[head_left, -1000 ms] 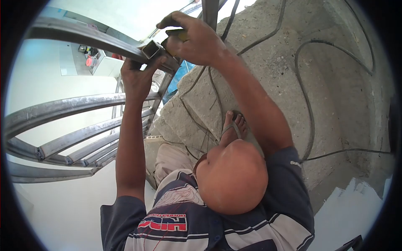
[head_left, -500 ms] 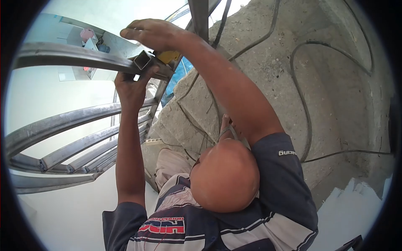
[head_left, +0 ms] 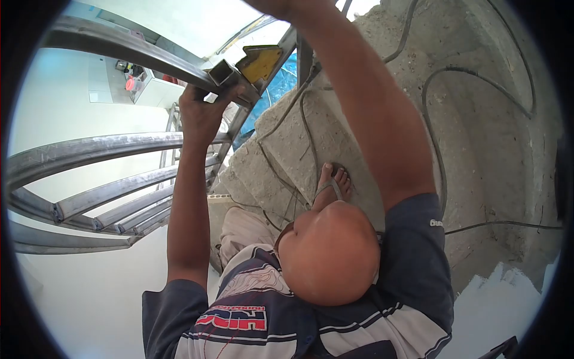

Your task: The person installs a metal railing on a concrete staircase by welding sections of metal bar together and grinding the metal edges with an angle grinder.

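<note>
My left hand (head_left: 206, 110) is raised and shut on the open end of a square steel tube (head_left: 137, 51), which slants up to the left. A yellow arrow-shaped angle magnet (head_left: 260, 63) sits at the tube's end, against an upright steel post (head_left: 305, 57). My right arm reaches over the magnet to the top edge of the view. Only a sliver of my right hand (head_left: 275, 5) shows there, so its grip is hidden.
Curved steel railing bars (head_left: 101, 149) run below the tube on the left. Rough concrete steps (head_left: 335, 131) lie beneath, crossed by black cables (head_left: 430, 131). My sandalled foot (head_left: 332, 179) stands on a step. A white wall (head_left: 89, 299) fills the lower left.
My right hand has let go of the yellow magnet and lifted up out of the top of the view. The magnet stays at the joint, and my left hand keeps its hold on the tube.
</note>
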`<state>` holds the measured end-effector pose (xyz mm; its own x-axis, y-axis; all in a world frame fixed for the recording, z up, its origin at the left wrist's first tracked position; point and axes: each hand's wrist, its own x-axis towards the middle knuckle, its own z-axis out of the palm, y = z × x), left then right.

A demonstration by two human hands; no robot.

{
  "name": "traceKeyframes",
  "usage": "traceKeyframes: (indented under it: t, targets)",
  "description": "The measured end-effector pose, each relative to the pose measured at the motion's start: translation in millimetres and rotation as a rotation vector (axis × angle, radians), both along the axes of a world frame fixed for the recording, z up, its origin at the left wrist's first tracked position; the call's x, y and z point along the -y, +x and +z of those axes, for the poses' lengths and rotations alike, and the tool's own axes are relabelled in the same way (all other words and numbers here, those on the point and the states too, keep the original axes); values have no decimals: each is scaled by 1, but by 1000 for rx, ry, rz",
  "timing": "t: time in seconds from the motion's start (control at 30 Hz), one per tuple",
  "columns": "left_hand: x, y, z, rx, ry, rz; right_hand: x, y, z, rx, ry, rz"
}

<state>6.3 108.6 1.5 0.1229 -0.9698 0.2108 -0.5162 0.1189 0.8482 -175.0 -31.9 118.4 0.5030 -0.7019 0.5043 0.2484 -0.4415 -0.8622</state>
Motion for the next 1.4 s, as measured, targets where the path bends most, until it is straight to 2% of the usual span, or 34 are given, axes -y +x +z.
traceKeyframes:
  t: [0.03, 0.1, 0.17, 0.2, 0.23, 0.27, 0.33, 0.37, 0.43, 0.47, 0.6, 0.67, 0.7, 0.77, 0.8, 0.83, 0.87, 0.93, 0.97, 1.0, 1.03, 1.07, 1.13, 1.2, 1.33, 1.4]
  targets:
    - [-1, -1, 2, 19, 30, -11, -3, 5, -8, -62, 68, -43]
    - [1, 0, 3, 26, 15, -12, -4, 23, -52, -356, -314, -244]
    - [1, 0, 3, 24, 38, 0, -6, 41, -99, -555, -43, -201]
    - [0, -1, 5, 42, 24, 0, -13, 31, -78, -535, 195, -163]
    - [4, 0, 5, 43, 16, 19, -3, 36, -85, -230, -59, -101]
    - [4, 3, 2, 30, -8, 2, 3, 37, -96, -251, -201, -152]
    - [1, 2, -1, 38, -30, -9, -15, 27, -65, -197, 62, -121]
    - [2, 1, -1, 36, -22, -6, -16, 29, -69, -199, 69, -117]
    - [1, 1, 0, 47, -16, -15, -11, 36, -82, -428, 149, -121]
    - [1, 1, 2, 75, -3, -15, -5, 41, -97, -269, 73, -166]
    - [1, 1, 0, 72, -19, -1, 0, 36, -95, -323, -10, -141]
    - [3, 1, 1, 62, -8, 2, 31, 52, -123, -213, -482, -300]
    - [2, 2, 0, 44, 21, 1, 36, 49, -117, -218, -423, -286]
    - [2, 3, -1, 38, 57, 0, 11, 20, -68, 10, -37, -62]
    - [2, 3, -1, 50, 48, 3, 5, 19, -61, 16, -32, -119]
    - [1, 3, 1, 65, 34, 10, 13, 23, -77, 18, -44, -120]
    - [1, 3, 2, 73, 36, -2, 26, 32, -109, -55, -339, -213]
    - [0, 1, 5, 85, 21, -1, 2, 34, -100, -388, -14, -203]
    - [1, 1, 7, 102, 14, 3, -4, 28, -88, -305, 195, -141]
    - [1, 1, 8, 158, -14, -27, 25, 39, -125, -247, -361, -207]
    - [0, -2, 11, 86, -16, -35, 6, 30, -105, -312, 10, -157]
    - [0, 0, 7, 110, -23, -24, 14, 33, -116, -250, 85, -132]
    - [2, 4, -4, 116, -30, -2, 10, 31, -118, -196, -11, -235]
    - [0, 3, -4, 106, -15, 5, -8, 24, -111, -123, 93, -247]
    - [1, 1, 2, 89, -22, -17, -38, 15, -111, 38, -13, -381]
    - [-2, -2, 9, 112, 3, 1, -53, 8, -102, -2, -98, -466]
